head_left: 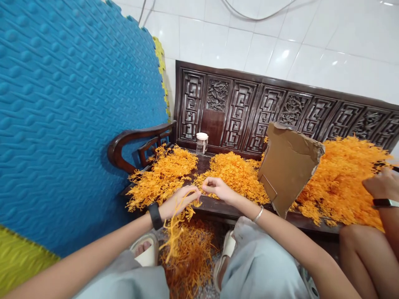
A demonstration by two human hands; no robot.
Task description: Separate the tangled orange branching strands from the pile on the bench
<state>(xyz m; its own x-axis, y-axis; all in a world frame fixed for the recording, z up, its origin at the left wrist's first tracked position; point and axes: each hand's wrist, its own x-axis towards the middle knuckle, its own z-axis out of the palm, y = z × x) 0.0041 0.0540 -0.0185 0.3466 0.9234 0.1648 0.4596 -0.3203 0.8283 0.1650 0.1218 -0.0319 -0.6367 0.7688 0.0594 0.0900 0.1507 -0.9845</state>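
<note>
1. Left hand (183, 201) looks to be pinching a few orange strands (174, 238) near the fingertips, with the rest trailing past the wrist and down in front of the seat edge.
2. Right hand (218, 189) has thumb and index curled in close, almost meeting the left's fingertips. Can't tell if anything's actually between them, too small to make out.
3. Handling-wise, I'd guess this stuff is super light, floppy and a bit springy. Not slippery, but those branchy tips probably snag. I'd take one stem near its end, fingertips only; thin bits might tear if yanked.
4. Watch the front edge of the wooden bench (224, 209): the loose ends dangle right over the floor heap (190, 257), so tangling's a risk.
5. Left pile (165, 172) and middle pile (233, 170) crowd both sides, leaving a narrow gap by the lidded bottle (202, 144).
6. Cardboard (288, 162) limits reach rightward, with a co-worker's hand (382, 185) beyond. Roomiest path: up and toward the lap.
</note>
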